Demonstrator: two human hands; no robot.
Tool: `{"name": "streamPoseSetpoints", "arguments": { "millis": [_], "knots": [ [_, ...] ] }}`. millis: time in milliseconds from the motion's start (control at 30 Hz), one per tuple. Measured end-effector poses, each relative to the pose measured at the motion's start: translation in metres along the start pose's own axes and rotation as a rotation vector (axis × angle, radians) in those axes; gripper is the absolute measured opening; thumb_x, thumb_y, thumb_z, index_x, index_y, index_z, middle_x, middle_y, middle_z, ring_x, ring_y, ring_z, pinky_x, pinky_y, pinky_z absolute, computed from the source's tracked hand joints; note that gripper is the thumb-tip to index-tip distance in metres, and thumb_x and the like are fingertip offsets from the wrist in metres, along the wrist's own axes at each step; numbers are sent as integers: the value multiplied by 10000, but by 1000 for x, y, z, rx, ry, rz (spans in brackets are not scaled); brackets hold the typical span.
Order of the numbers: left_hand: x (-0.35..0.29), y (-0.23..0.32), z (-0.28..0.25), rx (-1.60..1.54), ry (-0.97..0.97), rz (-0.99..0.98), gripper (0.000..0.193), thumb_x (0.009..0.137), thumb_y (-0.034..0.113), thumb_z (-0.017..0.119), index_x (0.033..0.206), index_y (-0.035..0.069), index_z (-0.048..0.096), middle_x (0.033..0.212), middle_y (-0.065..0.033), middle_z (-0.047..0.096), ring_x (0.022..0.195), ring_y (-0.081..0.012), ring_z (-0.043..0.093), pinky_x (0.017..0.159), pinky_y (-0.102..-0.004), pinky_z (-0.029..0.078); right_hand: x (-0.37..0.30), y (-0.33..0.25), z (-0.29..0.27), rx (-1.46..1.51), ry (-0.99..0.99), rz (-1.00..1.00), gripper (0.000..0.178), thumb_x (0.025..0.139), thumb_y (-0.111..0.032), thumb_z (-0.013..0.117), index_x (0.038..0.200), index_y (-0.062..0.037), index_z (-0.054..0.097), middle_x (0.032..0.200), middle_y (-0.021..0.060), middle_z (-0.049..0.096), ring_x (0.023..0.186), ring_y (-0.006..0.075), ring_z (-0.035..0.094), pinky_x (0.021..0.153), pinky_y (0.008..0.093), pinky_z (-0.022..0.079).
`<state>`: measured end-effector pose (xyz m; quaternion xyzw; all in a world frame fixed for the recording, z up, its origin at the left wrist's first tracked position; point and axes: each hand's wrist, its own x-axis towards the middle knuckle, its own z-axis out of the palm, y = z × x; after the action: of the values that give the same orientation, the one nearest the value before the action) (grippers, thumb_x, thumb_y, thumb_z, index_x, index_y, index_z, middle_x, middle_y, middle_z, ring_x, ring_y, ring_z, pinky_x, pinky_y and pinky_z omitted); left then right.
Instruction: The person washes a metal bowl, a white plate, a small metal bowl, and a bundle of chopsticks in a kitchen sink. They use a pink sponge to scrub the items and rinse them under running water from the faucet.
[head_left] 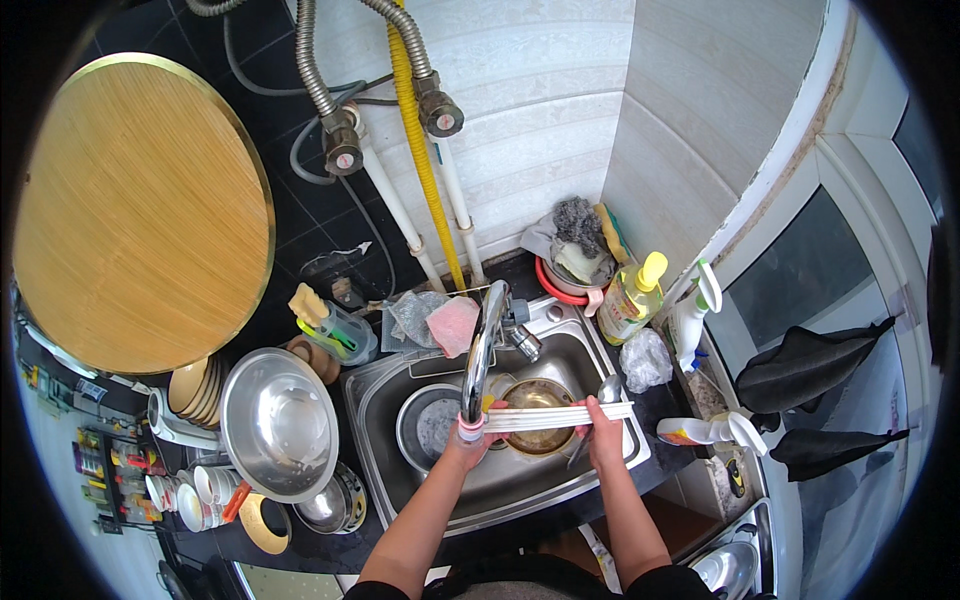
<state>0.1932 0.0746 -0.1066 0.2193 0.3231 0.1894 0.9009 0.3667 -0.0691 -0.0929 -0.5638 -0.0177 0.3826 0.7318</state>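
Note:
A bundle of long white chopsticks (545, 419) lies level across the sink, held between both hands. My left hand (472, 446) is closed on its left end, right below the spout of the chrome faucet (484, 345). The faucet hides part of those fingers. Nearer the right end, my right hand (602, 432) is wrapped round the same bundle. Beneath it, in the steel sink (400, 500), sit a brass-coloured pot (540, 394) and a grey metal basin (428, 425). A metal spoon (609, 388) leans beside my right hand, its handle slanting down into the sink.
Left of the sink stand a large steel bowl (280, 425), stacked bowls (197, 390) and a round wooden board (145, 215). Cloths (452, 327) lie behind the faucet. To the right are a yellow-capped bottle (630, 300), a crumpled plastic bag (646, 361) and spray bottles (705, 431).

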Motion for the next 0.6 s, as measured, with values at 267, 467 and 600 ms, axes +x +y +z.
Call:
{"name": "streamPoseSetpoints", "arguments": {
  "millis": [267, 467, 600],
  "knots": [
    [-3, -5, 3, 342, 135, 91, 314, 851, 284, 517, 990, 2, 519, 814, -136, 587, 592, -214, 583, 473, -298, 475, 1, 4, -1, 16, -8, -18, 208, 819, -217, 594, 774, -15, 584, 710, 95, 615, 462, 72, 435, 403, 202, 321],
    [22, -23, -42, 406, 309, 121, 316, 868, 368, 496, 822, 57, 523, 525, -32, 516, 380, -138, 491, 328, -241, 385, -7, 0, 11, -2, -21, -22, 173, 819, -171, 593, 772, -5, 585, 684, 66, 602, 464, 66, 423, 396, 201, 311],
    [19, -14, -9, 357, 363, 133, 328, 836, 382, 543, 747, 69, 502, 510, -34, 516, 368, -131, 485, 319, -227, 373, -2, 3, 6, -13, 34, -35, 206, 817, -194, 593, 747, -1, 570, 678, 98, 605, 455, 84, 446, 387, 208, 308]
  ]
}}
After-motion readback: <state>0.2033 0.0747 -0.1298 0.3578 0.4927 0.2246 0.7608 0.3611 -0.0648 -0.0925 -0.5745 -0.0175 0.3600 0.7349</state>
